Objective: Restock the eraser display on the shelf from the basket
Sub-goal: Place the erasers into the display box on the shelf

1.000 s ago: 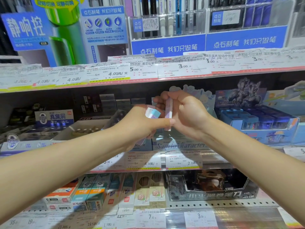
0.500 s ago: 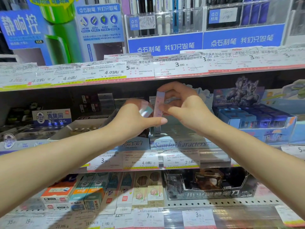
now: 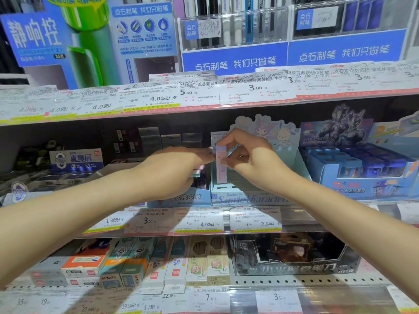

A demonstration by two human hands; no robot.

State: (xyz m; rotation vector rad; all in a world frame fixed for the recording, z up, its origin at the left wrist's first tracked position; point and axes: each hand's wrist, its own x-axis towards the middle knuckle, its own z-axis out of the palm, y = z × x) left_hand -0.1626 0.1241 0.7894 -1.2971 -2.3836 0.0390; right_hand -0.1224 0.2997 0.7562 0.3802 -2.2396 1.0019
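Pink-and-lilac eraser (image 3: 221, 165) stands upright at the frame's centre, pinched by the right hand (image 3: 251, 158) over the pale blue display box (image 3: 249, 196) on the middle shelf (image 3: 294, 223). At 9 o'clock of it, the left hand (image 3: 172, 172) is curled around more small erasers (image 3: 197, 172), mostly hidden.

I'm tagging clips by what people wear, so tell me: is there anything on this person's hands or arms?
Nothing that shows. Both forearms are bare up to the frame edge, with no sleeve, watch or bracelet in view. The left hand and right hand wear no gloves. No ring can be made out, and the nails look short and unpainted, though blur hides fine detail.
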